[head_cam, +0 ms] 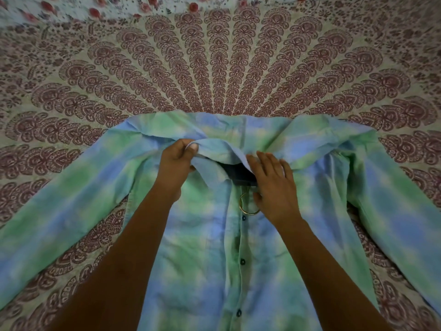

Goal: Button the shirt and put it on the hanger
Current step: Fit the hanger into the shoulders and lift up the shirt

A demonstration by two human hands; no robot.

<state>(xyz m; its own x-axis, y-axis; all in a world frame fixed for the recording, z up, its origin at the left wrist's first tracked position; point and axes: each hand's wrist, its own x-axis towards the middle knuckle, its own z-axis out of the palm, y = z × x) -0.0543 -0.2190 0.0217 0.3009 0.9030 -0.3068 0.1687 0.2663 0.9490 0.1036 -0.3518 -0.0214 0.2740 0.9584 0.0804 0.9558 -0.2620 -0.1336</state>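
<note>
A blue and green tie-dye shirt (210, 259) lies front up on the bed, sleeves spread to both sides, dark buttons done up along its placket. My left hand (176, 161) pinches the collar's left side and lifts it. My right hand (274, 185) rests flat with straight fingers on the shirt at the neck opening. A dark hanger (241, 175) shows inside the open neck, mostly hidden under the cloth. Its gold metal hook (248, 204) curves out over the placket just below, beside my right thumb.
The shirt lies on a bedspread (214, 68) printed with a maroon fan pattern. A floral cloth (119, 8) runs along the far edge.
</note>
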